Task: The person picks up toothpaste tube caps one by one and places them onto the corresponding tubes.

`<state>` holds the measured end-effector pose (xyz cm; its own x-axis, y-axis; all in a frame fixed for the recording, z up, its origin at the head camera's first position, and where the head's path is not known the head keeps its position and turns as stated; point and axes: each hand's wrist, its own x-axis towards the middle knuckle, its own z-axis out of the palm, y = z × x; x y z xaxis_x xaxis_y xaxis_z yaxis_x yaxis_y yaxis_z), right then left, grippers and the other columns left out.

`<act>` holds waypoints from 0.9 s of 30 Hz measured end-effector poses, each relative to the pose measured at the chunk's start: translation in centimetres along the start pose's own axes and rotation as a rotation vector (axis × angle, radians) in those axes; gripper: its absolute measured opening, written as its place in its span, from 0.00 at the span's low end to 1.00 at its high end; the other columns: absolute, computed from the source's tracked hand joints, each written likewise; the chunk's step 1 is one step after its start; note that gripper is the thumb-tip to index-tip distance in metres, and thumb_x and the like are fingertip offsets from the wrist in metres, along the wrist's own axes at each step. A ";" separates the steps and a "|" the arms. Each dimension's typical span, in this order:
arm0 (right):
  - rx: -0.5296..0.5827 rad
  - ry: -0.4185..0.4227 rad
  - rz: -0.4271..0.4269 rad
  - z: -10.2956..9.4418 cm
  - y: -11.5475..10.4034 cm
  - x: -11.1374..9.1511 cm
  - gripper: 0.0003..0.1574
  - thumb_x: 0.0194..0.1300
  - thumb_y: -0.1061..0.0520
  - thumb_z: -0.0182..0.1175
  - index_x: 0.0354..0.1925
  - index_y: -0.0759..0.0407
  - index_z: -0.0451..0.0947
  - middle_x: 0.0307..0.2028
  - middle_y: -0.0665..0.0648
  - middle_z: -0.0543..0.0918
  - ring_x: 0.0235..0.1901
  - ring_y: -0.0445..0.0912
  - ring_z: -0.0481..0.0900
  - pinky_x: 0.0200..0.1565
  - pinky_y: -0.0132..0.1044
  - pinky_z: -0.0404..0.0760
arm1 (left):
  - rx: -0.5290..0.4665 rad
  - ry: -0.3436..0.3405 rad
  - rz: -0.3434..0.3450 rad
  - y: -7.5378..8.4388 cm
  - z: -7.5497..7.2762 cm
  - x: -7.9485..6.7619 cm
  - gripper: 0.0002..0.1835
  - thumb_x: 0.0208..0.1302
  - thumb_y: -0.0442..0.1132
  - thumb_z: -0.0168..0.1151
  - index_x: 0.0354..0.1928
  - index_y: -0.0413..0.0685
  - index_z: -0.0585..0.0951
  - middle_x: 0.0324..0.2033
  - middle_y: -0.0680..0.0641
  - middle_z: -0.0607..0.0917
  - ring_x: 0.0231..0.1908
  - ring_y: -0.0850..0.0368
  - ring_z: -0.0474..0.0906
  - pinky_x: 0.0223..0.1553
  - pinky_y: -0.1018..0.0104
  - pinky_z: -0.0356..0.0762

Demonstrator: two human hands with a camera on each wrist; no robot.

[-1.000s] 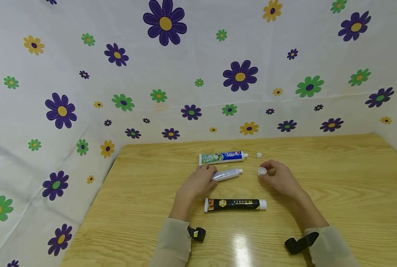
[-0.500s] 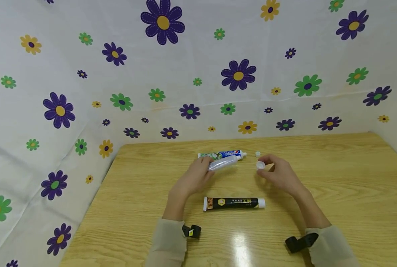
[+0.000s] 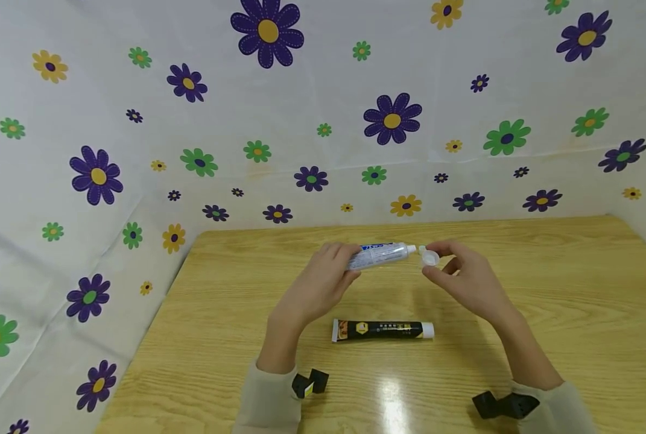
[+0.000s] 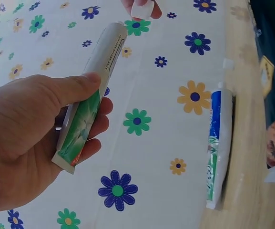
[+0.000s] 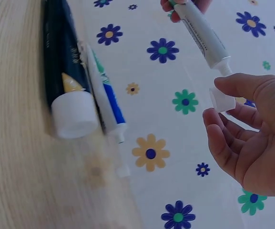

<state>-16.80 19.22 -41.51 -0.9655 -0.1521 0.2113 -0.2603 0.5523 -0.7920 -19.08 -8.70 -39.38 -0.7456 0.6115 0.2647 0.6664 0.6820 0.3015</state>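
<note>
The left hand (image 3: 319, 280) is gripping a grey tube (image 3: 379, 257); the right hand (image 3: 468, 282) is pinching a cap (image 3: 430, 258) near its nozzle (image 3: 411, 248). Behind that tube, a blue tube (image 4: 220, 138) is lying partly hidden; nearer, a black tube (image 3: 382, 330).

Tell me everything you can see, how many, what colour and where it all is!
Silvery-white toothpaste tube: one, green at the tail, uncapped, in the left hand
Whitish cap: one, in the right hand
Blue-and-green toothpaste tube: one, on the table's far part
Small loose cap: one, whitish, on the table beyond that tube's nozzle
Black toothpaste tube: one, white cap on, nearest the person
Table: one, light wood, underneath
Flowered sheet: white, many purple, green and yellow flowers, behind
Wrist cameras: two, black, at the cuffs
Sleeves: two, beige
Left hand, right hand: one each, bare
</note>
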 end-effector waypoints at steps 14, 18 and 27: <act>-0.042 0.110 -0.126 -0.7 -2.2 -1.6 0.21 0.62 0.60 0.69 0.53 0.60 0.77 0.44 0.56 0.78 0.30 0.45 0.76 0.24 0.33 0.77 | -0.003 0.051 0.078 1.8 -2.2 -1.1 0.20 0.73 0.38 0.58 0.63 0.40 0.71 0.54 0.43 0.79 0.58 0.47 0.73 0.61 0.53 0.73; -0.063 0.137 -0.150 -0.6 -2.4 -1.8 0.20 0.61 0.62 0.70 0.52 0.60 0.78 0.43 0.56 0.77 0.30 0.45 0.76 0.25 0.33 0.77 | 0.007 0.052 0.095 2.0 -2.3 -1.3 0.20 0.73 0.38 0.57 0.63 0.39 0.71 0.54 0.43 0.79 0.57 0.48 0.74 0.60 0.54 0.73; -0.122 0.174 -0.220 0.1 -2.7 -2.2 0.21 0.57 0.66 0.72 0.49 0.62 0.79 0.41 0.56 0.76 0.29 0.43 0.75 0.27 0.31 0.79 | 0.062 0.035 0.134 2.7 -2.3 -1.6 0.19 0.73 0.39 0.57 0.61 0.39 0.73 0.52 0.44 0.79 0.55 0.48 0.75 0.60 0.54 0.73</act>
<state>-14.01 17.99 -39.93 -0.8692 -0.1424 0.4736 -0.4520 0.6172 -0.6440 -16.13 -8.75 -36.86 -0.6492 0.6847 0.3313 0.7578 0.6197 0.2044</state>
